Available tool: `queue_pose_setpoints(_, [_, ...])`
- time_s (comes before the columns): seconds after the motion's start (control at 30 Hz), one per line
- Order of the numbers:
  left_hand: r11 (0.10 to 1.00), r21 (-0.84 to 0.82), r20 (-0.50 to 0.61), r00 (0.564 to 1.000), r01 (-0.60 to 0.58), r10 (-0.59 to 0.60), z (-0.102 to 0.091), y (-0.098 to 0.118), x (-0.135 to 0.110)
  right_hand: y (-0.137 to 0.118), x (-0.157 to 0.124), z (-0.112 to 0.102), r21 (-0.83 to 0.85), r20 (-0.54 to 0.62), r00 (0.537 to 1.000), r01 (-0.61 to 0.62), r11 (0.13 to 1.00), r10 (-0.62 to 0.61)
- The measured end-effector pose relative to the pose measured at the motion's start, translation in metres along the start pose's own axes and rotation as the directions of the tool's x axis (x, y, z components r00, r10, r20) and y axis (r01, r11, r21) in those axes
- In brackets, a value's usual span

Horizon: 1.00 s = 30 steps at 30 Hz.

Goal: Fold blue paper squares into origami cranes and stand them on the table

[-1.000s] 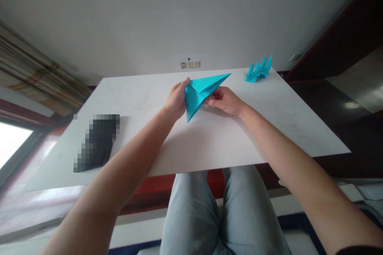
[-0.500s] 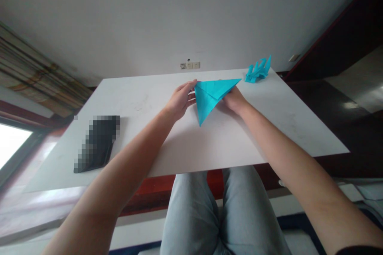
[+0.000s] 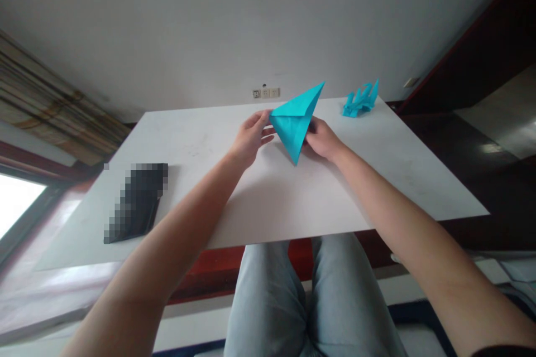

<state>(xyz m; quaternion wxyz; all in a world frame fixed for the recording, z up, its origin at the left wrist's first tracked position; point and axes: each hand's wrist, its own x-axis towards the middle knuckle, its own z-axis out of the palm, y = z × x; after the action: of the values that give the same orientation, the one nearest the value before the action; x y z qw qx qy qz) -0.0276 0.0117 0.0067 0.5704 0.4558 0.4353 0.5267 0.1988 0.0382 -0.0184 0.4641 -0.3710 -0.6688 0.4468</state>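
A sheet of turquoise origami paper (image 3: 295, 122), folded with a flap across its upper part, is held above the white table. My left hand (image 3: 250, 135) pinches its left corner between thumb and forefinger, the other fingers loosely spread below. At the paper's right edge, my right hand (image 3: 323, 138) is curled against it, its fingertips partly hidden behind the paper. One point of the paper aims up and right, another down toward the tabletop.
Folded turquoise paper cranes (image 3: 360, 101) stand at the table's far right. A dark flat object (image 3: 136, 203), blurred by pixelation, lies on the left of the white table (image 3: 288, 217). The wall with sockets (image 3: 265, 92) rises behind the far edge.
The folded paper has turned: its right point has swung upward and its lower point has shifted right. My right hand has moved slightly left; my left hand stays at the left corner.
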Motion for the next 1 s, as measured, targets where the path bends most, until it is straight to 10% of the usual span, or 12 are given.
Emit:
queue_pose_setpoints(0.73, [0.991,0.048,0.081,0.99,-0.122,0.118,0.002,0.001,0.002,-0.012,0.004,-0.015,0.021,-0.089,0.973,0.217,0.976,-0.214])
queue_pose_setpoints(1.0, [1.0,0.002,0.064,0.998,0.004,-0.004,0.004,0.002,-0.005,-0.021,-0.002,-0.018,-0.088,-0.048,0.958,0.278,0.957,-0.283])
